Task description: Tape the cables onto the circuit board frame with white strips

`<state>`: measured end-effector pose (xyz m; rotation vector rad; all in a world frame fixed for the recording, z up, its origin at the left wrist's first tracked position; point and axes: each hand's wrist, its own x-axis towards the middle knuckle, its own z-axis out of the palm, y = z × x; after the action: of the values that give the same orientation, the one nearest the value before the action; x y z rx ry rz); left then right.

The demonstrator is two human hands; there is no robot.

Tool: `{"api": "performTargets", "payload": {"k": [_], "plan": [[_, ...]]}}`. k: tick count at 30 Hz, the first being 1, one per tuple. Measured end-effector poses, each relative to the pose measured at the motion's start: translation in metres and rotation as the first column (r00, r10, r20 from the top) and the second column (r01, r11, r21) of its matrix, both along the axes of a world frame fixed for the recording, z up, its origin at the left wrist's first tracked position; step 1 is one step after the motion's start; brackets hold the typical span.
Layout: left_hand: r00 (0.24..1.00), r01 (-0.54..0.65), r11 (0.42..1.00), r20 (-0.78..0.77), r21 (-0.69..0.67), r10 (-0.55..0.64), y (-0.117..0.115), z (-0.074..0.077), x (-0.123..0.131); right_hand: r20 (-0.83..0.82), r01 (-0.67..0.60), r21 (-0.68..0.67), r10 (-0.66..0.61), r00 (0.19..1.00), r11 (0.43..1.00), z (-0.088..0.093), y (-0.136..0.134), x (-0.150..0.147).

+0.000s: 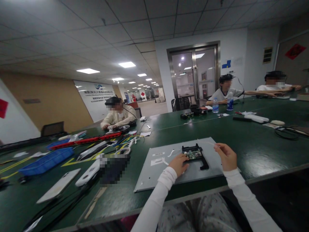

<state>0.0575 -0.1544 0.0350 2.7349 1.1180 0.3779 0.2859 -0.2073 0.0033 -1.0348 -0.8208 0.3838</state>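
A flat grey metal panel [154, 175] lies before me on the green table. On it sits a black plastic frame [204, 162] with a green circuit board [193, 154] in it. My left hand [178, 165] grips the frame's left edge between thumb and fingers, close to the board. To the right of the frame, above the panel, my right hand [227, 156] is closed in a pinch on the end of a thin pale strip [209, 142], possibly a flat cable. The strip runs left toward the frame; its far end is too faint to make out.
Left on the green table [265, 148] lie a blue tray [47, 161], a white phone-like slab [59, 186], a white power bank-like device [89, 172] and tangled cables. Bottles [215, 105] stand farther back. Several other people sit around the table.
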Motion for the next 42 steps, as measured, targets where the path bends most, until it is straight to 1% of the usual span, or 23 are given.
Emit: {"api": "performTargets", "payload": {"k": [7, 9, 11, 13, 15, 17, 19, 21, 23, 27, 31, 35, 37, 39, 42], "plan": [[1.0, 0.026, 0.999, 0.002, 0.019, -0.027, -0.021, 0.001, -0.01, -0.004, -0.034, -0.044, 0.034, 0.999, 0.998, -0.012, -0.009, -0.003], [0.999, 0.053, 0.998, 0.004, 0.043, -0.053, -0.023, 0.002, -0.014, -0.011, -0.064, -0.066, 0.063, 0.998, 0.996, -0.018, -0.009, -0.003], [0.999, 0.047, 0.996, 0.017, 0.075, -0.048, -0.022, 0.002, -0.02, -0.048, -0.125, -0.091, 0.121, 0.991, 0.988, -0.025, -0.006, -0.002], [0.999, -0.031, 0.993, 0.034, 0.11, 0.028, -0.014, 0.002, -0.031, -0.125, -0.22, -0.1, 0.207, 0.97, 0.97, -0.03, -0.001, -0.002], [0.987, -0.159, 0.978, 0.039, 0.138, 0.155, -0.002, -0.001, -0.046, -0.204, -0.303, -0.095, 0.279, 0.938, 0.948, -0.032, 0.005, -0.002], [0.963, -0.268, 0.953, 0.014, 0.142, 0.269, 0.013, -0.005, -0.064, -0.234, -0.351, -0.105, 0.32, 0.918, 0.93, -0.031, 0.01, -0.002], [0.928, -0.366, 0.922, -0.019, 0.125, 0.371, 0.028, -0.012, -0.082, -0.193, -0.386, -0.142, 0.357, 0.914, 0.911, -0.028, 0.013, -0.004], [0.881, -0.465, 0.88, -0.045, 0.096, 0.47, 0.04, -0.019, -0.098, -0.106, -0.415, -0.186, 0.402, 0.91, 0.891, -0.024, 0.014, -0.006], [0.85, -0.517, 0.852, -0.064, 0.085, 0.523, 0.049, -0.025, -0.109, -0.02, -0.424, -0.219, 0.431, 0.902, 0.879, -0.021, 0.014, -0.009], [0.836, -0.515, 0.85, -0.153, 0.109, 0.526, 0.054, -0.032, -0.115, 0.093, -0.406, -0.253, 0.44, 0.893, 0.878, -0.018, 0.015, -0.013], [0.819, -0.508, 0.847, -0.217, 0.158, 0.531, 0.051, -0.034, -0.111, 0.131, -0.425, -0.271, 0.471, 0.872, 0.864, -0.019, 0.023, -0.011], [0.799, -0.544, 0.832, -0.234, 0.112, 0.554, 0.046, -0.033, -0.108, 0.136, -0.461, -0.285, 0.511, 0.849, 0.84, -0.021, 0.039, -0.006], [0.792, -0.565, 0.821, -0.227, 0.078, 0.567, 0.044, -0.03, -0.108, 0.151, -0.461, -0.295, 0.517, 0.843, 0.837, -0.016, 0.045, -0.006], [0.781, -0.597, 0.801, -0.202, 0.042, 0.592, 0.045, -0.024, -0.107, 0.209, -0.441, -0.287, 0.505, 0.838, 0.85, -0.006, 0.048, -0.011], [0.756, -0.65, 0.76, -0.117, -0.021, 0.644, 0.051, -0.011, -0.102, 0.365, -0.398, -0.238, 0.462, 0.808, 0.886, 0.018, 0.048, -0.028]]}}
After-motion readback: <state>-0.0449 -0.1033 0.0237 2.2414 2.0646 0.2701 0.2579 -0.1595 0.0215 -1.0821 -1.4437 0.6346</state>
